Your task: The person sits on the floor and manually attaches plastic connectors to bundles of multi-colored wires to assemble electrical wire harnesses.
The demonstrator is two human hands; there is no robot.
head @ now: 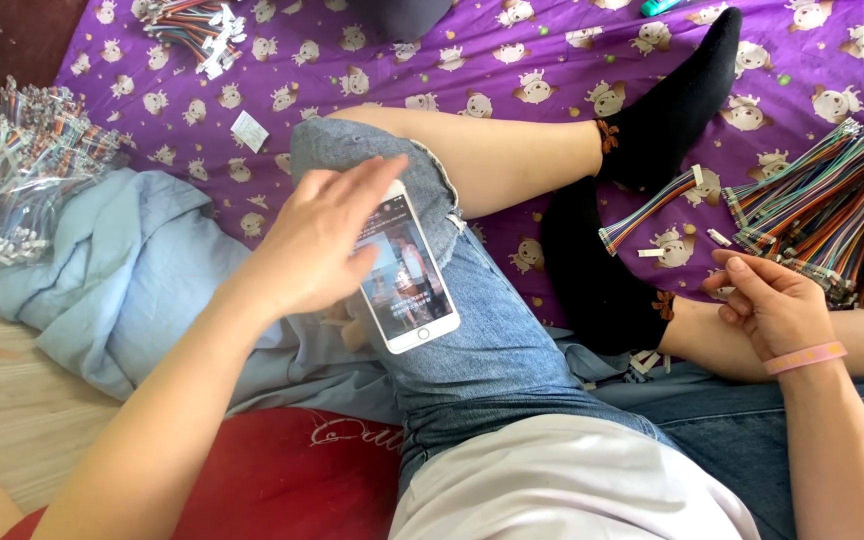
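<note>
My left hand (317, 240) lies flat over a white smartphone (407, 280) with a lit screen, which rests on my knee in blue jeans (492, 330). The fingers are spread and cover the phone's upper left part. My right hand (767, 300), with a pink band on the wrist, hovers with fingers loosely curled beside a heap of multicoloured ribbon cables (832, 215); whether it pinches anything I cannot tell. One loose ribbon cable (652, 210) lies by my black-socked foot (672, 110).
A purple sheet with a cartoon animal print (512, 60) covers the bed. Bagged cable bundles (12, 180) lie at the far left beside a light blue cloth (122, 280). More cables (197, 30) sit at the top. A red cushion (282, 470) is near me.
</note>
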